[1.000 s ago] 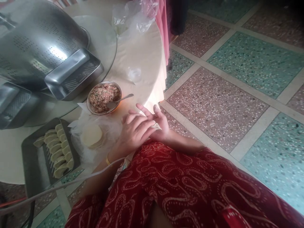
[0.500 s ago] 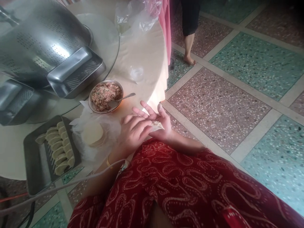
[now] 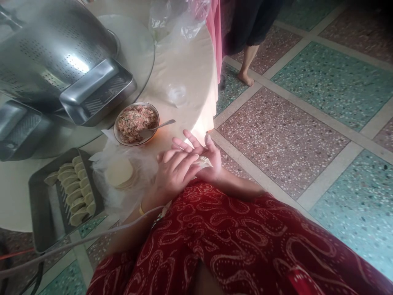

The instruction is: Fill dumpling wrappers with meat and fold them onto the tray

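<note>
Your left hand (image 3: 173,174) and right hand (image 3: 206,157) pinch a dumpling (image 3: 203,161) together, seemingly half-folded, though mostly hidden. Beside them on the surface (image 3: 184,73) sit the filling bowl (image 3: 136,123) and wrapper stack (image 3: 119,173).

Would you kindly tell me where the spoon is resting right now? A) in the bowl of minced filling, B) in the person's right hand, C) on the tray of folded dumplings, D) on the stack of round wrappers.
A: the spoon lies with its head in the bowl of minced filling, handle sticking out over the rim towards the table edge.
</note>
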Demonstrator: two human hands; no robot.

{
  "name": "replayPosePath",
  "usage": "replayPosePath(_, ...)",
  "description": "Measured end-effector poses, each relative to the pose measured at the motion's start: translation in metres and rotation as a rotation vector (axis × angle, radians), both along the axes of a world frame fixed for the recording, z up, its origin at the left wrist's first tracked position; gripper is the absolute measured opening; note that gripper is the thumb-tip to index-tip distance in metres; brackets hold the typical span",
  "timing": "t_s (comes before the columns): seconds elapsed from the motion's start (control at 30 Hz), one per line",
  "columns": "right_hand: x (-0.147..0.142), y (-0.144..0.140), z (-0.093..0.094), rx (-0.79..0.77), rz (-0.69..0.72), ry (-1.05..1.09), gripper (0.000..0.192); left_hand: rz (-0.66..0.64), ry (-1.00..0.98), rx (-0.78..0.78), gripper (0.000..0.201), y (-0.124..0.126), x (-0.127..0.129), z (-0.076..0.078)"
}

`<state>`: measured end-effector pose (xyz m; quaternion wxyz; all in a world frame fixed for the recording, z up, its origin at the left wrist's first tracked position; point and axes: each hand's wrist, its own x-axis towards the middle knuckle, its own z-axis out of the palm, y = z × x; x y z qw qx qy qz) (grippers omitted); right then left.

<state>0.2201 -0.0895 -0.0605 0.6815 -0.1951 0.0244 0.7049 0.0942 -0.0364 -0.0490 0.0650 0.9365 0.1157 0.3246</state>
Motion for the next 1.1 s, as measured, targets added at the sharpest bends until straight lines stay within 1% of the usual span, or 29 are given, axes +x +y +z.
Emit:
replayPosePath(0.07,0.000,0.000,-0.001,0.014,0.007,0.019,0.055,-0.003,0.006,-0.029,0.021,0.001,0.001,0.002)
replayPosePath(0.2,0.000,-0.001,-0.004,0.041,0.034,0.020,0.055,-0.066,0.016,-0.009,0.007,0.002,0.003,0.003)
replayPosePath(0.27,-0.001,-0.002,-0.005,0.053,0.021,0.001,0.055,-0.076,0.042,-0.013,0.007,0.001,0.005,0.000)
replayPosePath(0.37,-0.002,-0.003,-0.006,0.066,0.005,-0.021,0.058,-0.062,0.046,-0.037,0.010,-0.001,0.007,-0.004)
replayPosePath(0.47,-0.001,-0.003,-0.005,0.060,0.000,-0.025,0.058,-0.053,0.007,-0.054,0.007,-0.001,0.008,-0.005)
replayPosePath(0.6,0.000,-0.002,-0.004,0.047,-0.005,0.005,0.056,-0.009,-0.011,-0.138,0.016,-0.002,0.007,0.001)
replayPosePath(0.7,0.000,-0.001,-0.003,0.044,0.015,0.024,0.056,-0.001,-0.022,-0.230,0.013,-0.003,0.006,0.007)
replayPosePath(0.77,-0.001,-0.002,-0.003,0.055,0.028,0.033,0.057,-0.010,-0.040,-0.258,0.011,-0.004,0.007,0.008)
replayPosePath(0.9,-0.001,-0.004,-0.003,0.096,0.035,0.038,0.059,-0.011,-0.031,-0.294,0.010,-0.004,0.011,0.008)
replayPosePath(1.1,0.000,-0.004,-0.007,0.061,0.031,-0.031,0.056,-0.007,-0.010,-0.271,0.009,-0.004,0.015,0.005)
